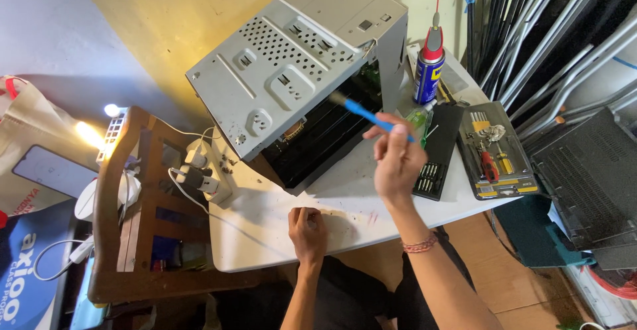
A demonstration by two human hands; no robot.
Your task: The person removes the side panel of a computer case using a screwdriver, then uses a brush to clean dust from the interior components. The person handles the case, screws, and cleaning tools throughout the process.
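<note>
A grey metal computer case [292, 71] stands tilted on the white table [265, 230], its open side facing me. My right hand [397, 161] holds a blue-handled brush [361, 112] whose bristle end points into the case's dark interior. My left hand [307, 232] rests on the table near the front edge, fingers curled in a loose fist with nothing visible in it.
A blue spray can [428, 68] with a red cap stands right of the case. A black screwdriver bit set [436, 154] and a grey tool tray [494, 151] lie on the right. A power strip with plugs [202, 171] sits at left beside a wooden chair [123, 204].
</note>
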